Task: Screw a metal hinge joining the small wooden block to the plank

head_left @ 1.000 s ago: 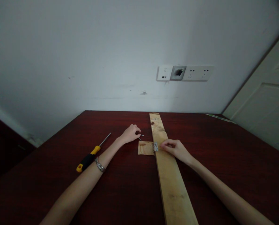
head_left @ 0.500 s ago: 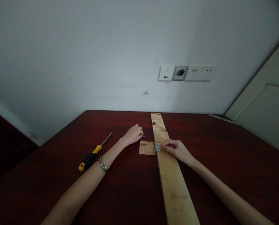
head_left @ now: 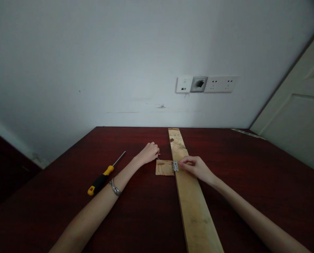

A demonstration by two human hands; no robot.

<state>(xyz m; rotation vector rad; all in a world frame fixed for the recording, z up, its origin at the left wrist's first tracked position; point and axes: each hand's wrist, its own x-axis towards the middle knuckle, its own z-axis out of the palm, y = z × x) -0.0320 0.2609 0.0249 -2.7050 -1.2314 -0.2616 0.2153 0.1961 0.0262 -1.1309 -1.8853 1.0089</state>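
Observation:
A long pale wooden plank point(head_left: 195, 214) lies lengthwise on the dark red table. Against its left edge sits a small wooden piece point(head_left: 164, 168), and a silver metal hinge point(head_left: 175, 166) bridges the two. My left hand point(head_left: 149, 152) is closed just above the small piece, with small thin metal pieces point(head_left: 158, 158) poking from its fingertips; their kind is too small to tell. Over the plank, my right hand point(head_left: 196, 166) pinches thumb and fingers together beside the hinge's right edge. Whatever is between those fingers cannot be made out.
A yellow and black screwdriver point(head_left: 101, 182) rests left of my left forearm, shaft pointing away. Behind the table point(head_left: 136, 211) rises a white wall with sockets point(head_left: 220, 84). A thin flat strip point(head_left: 248, 134) lies at the back right edge, near a white door point(head_left: 301, 116).
The view has shifted slightly. My right fingertips have come a little closer to the hinge. My left hand, the plank and the screwdriver stay in place.

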